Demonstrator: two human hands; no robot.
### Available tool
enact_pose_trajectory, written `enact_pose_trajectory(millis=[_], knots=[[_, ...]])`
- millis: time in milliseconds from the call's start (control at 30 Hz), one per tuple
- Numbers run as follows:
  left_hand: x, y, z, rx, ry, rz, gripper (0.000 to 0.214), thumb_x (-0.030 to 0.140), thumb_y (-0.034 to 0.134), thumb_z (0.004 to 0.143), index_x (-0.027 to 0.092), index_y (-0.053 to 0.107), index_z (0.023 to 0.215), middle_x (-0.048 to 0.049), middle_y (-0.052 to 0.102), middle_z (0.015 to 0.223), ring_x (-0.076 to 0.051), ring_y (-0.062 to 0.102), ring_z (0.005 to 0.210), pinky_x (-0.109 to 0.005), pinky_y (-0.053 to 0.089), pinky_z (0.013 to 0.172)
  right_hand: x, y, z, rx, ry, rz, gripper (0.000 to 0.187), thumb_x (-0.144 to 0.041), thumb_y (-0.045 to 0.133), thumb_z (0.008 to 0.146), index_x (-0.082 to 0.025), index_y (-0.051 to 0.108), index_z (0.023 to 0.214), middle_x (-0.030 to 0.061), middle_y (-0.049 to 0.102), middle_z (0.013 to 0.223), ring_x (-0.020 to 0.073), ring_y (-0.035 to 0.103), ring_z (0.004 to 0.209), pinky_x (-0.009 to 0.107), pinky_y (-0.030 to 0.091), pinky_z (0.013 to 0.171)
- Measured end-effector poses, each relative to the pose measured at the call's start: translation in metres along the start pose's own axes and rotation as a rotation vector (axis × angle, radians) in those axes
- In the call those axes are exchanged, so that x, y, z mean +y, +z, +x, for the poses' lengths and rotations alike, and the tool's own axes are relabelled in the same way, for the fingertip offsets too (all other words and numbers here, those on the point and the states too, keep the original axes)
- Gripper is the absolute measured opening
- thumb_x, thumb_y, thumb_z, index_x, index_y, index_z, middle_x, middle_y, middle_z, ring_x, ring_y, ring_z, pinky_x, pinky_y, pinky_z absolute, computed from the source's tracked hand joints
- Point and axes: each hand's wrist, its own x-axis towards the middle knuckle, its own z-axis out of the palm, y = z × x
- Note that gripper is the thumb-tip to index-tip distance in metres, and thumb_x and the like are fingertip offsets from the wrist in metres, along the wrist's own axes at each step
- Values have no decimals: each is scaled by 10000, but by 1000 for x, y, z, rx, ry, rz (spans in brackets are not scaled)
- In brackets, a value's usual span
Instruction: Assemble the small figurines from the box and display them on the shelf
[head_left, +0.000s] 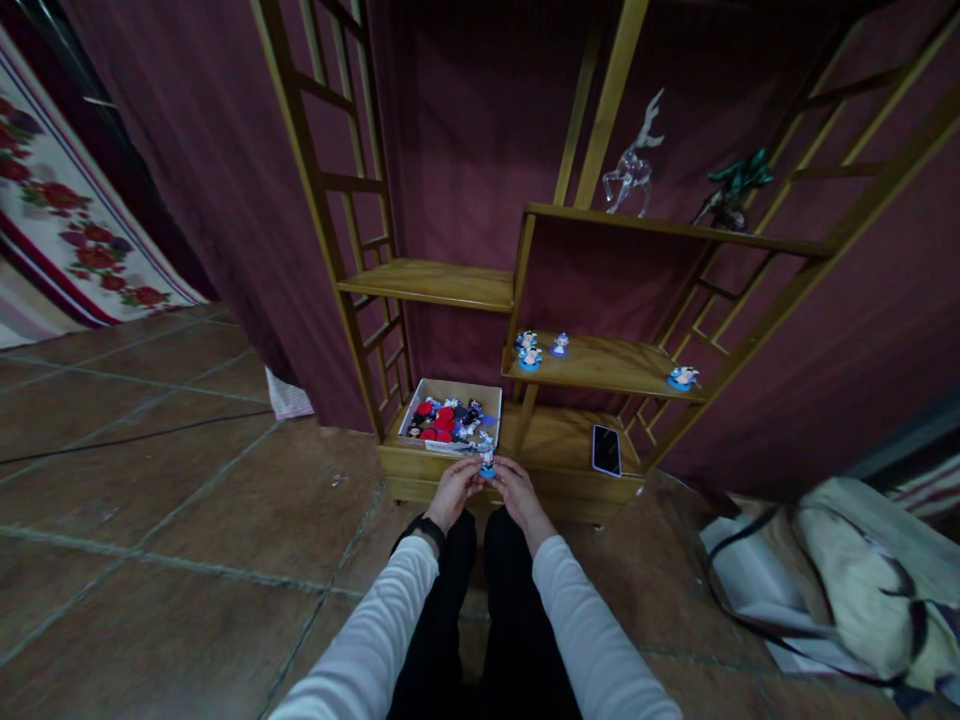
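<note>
- Open box (466,389): it stands on the low left board of the shelf unit, heaped with small figurines and red round pieces (444,422), just beyond the hands.
- Left hand (454,490): fingertips pinched in at the figurine's left side, palm turned inward; the forearm slants in from lower left, a dark band (433,530) at the wrist.
- Held figurine (487,462): it sits between both hands' fingertips, in front of the box's near right corner, blue base down, long axis roughly upright (whether it leans toward or away from the person, I cannot tell). Neither hand is clearly nearer; both seem to touch it low down, near the base.
- Right hand (517,488): mirrors the left, fingers narrowed on the figurine's right side, forearm slanting in from lower right. It is the nearer hand to the middle shelf (607,365), which lies up and to the right.
- Standing figurines (529,357): a cluster at that shelf's left end, with another (683,377) well apart at its right end.
</note>
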Motion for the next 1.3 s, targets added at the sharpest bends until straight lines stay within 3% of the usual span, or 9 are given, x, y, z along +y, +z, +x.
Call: enact_pose_trajectory(millis=[400, 933, 1300], knots=[[-4, 1, 2, -10, 67, 91, 328, 191, 780, 503, 111, 675, 804, -11, 628, 623, -55, 487, 467, -179, 348, 454, 3, 3, -6, -51, -10, -68, 315, -242, 746, 538, -170, 660, 832, 42, 696, 852, 175, 635, 791, 338, 492, 785], [1, -2, 0, 4, 2, -38, 283, 208, 755, 588, 120, 685, 847, -58, 678, 693, -100, 587, 561, -214, 454, 561, -3, 7, -7, 26, 6, 19, 227, -250, 745, 567, -177, 674, 770, 47, 709, 823, 176, 645, 789, 364, 489, 822], [-4, -2, 4, 21, 41, -19, 262, 204, 769, 565, 106, 693, 796, -50, 666, 675, -71, 533, 502, -189, 407, 499, -1, 8, -5, 60, 18, 8, 229, -219, 753, 537, -173, 660, 741, 36, 698, 805, 171, 640, 771, 347, 498, 791]])
